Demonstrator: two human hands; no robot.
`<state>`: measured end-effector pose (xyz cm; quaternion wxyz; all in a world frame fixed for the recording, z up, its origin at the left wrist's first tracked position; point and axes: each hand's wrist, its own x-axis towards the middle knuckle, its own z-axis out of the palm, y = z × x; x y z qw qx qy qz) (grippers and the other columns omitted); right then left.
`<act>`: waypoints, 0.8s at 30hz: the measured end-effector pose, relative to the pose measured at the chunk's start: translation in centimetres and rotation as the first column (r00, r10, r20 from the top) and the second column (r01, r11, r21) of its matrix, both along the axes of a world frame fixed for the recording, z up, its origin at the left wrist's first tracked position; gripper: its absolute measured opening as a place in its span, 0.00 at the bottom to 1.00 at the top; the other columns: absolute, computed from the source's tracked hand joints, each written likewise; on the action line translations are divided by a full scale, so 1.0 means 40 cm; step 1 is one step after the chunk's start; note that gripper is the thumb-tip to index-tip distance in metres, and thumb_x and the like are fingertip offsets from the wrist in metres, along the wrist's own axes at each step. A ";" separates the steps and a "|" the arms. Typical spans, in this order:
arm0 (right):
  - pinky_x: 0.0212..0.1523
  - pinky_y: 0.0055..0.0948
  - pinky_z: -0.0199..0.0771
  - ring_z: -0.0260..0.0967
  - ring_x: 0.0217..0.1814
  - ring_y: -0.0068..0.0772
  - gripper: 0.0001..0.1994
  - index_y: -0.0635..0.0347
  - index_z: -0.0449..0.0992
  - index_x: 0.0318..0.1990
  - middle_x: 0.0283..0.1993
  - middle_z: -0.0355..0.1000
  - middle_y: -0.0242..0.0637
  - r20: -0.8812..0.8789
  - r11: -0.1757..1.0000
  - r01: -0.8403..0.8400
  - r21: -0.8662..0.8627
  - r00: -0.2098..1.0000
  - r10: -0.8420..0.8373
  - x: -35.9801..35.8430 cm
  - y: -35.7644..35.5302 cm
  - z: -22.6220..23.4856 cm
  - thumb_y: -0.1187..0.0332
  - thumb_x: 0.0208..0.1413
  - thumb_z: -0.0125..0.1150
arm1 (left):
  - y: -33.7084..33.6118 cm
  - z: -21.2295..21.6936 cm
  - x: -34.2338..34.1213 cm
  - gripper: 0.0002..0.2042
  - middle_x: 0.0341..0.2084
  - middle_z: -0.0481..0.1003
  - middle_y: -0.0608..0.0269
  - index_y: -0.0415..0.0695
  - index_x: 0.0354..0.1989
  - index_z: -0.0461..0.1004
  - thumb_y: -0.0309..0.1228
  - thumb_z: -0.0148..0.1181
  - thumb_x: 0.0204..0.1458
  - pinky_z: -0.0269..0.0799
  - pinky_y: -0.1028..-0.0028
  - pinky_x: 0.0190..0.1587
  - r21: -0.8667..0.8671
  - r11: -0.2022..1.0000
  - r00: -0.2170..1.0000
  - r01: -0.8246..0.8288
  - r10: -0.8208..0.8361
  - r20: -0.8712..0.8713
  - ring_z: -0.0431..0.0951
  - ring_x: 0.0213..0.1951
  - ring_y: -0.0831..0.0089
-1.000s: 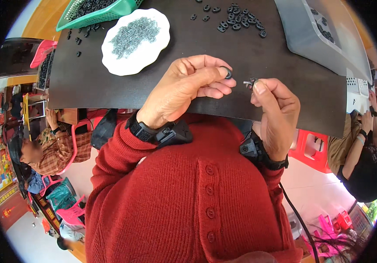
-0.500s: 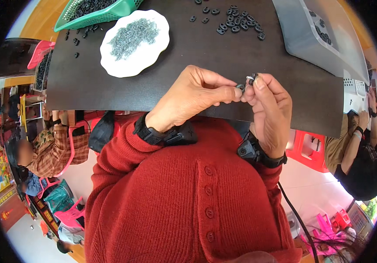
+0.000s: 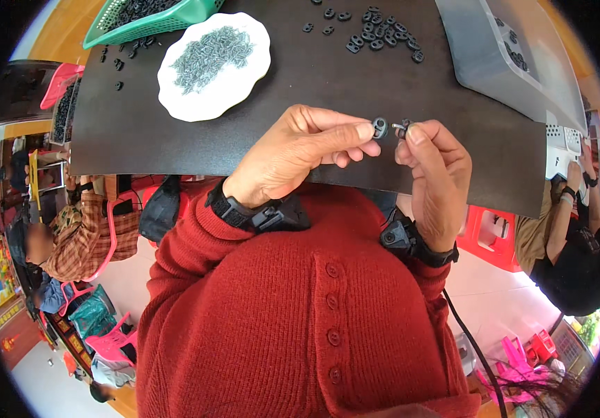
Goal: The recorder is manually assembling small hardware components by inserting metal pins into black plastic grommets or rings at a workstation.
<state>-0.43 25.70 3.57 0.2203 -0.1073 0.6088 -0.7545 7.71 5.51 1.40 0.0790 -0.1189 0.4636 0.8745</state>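
Dark tabletop point(image 3: 328, 76) spans between white plate point(image 3: 206, 104) and translucent bin point(image 3: 485, 76); across the near edge point(image 3: 188, 173), turned inward, left hand point(image 3: 300, 150) pinches a black piece point(image 3: 380, 127), right hand point(image 3: 439, 161) a silver-tipped part point(image 3: 402, 129)

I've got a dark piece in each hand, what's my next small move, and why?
Probably ease your right hand leftward, lining the silvery metal spring on its small black part up with the dark rounded plastic piece in your left hand: the spring points toward that piece, and a gap appears to separate them.

Left hand point(image 3: 293, 157) near right hand point(image 3: 441, 167), both mid-pinch.
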 end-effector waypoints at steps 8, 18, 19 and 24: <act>0.41 0.22 0.62 0.67 0.36 0.18 0.07 0.63 0.80 0.38 0.33 0.74 0.30 -0.030 0.998 0.012 0.057 1.000 -0.011 0.011 -0.007 0.031 0.70 0.68 0.64 | -0.006 0.013 0.005 0.13 0.41 0.87 0.57 0.38 0.52 0.86 0.34 0.67 0.67 0.78 0.79 0.43 0.041 0.999 0.999 0.005 -0.003 -0.044 0.82 0.38 0.80; 0.42 0.22 0.62 0.68 0.36 0.18 0.06 0.64 0.81 0.36 0.32 0.74 0.30 -0.049 0.995 0.006 0.103 0.999 -0.001 0.016 -0.019 0.033 0.71 0.66 0.65 | -0.022 0.006 0.005 0.12 0.40 0.86 0.56 0.37 0.54 0.83 0.31 0.64 0.69 0.82 0.77 0.45 0.152 0.988 1.000 0.014 -0.015 0.008 0.84 0.38 0.77; 0.42 0.22 0.63 0.68 0.36 0.18 0.07 0.64 0.81 0.36 0.31 0.75 0.30 -0.067 0.993 0.010 0.121 0.998 -0.002 0.018 -0.022 0.033 0.70 0.66 0.65 | -0.022 0.006 0.005 0.12 0.40 0.86 0.56 0.37 0.54 0.83 0.32 0.63 0.69 0.81 0.77 0.44 0.165 0.986 0.999 0.008 -0.015 0.040 0.84 0.37 0.77; 0.42 0.22 0.65 0.69 0.36 0.18 0.08 0.64 0.81 0.36 0.32 0.75 0.30 -0.132 0.977 0.070 0.200 0.990 -0.044 0.024 -0.042 0.034 0.69 0.66 0.66 | -0.034 0.005 0.005 0.12 0.40 0.87 0.56 0.38 0.53 0.84 0.32 0.64 0.68 0.82 0.78 0.44 0.146 0.989 0.999 -0.012 0.006 0.042 0.84 0.37 0.77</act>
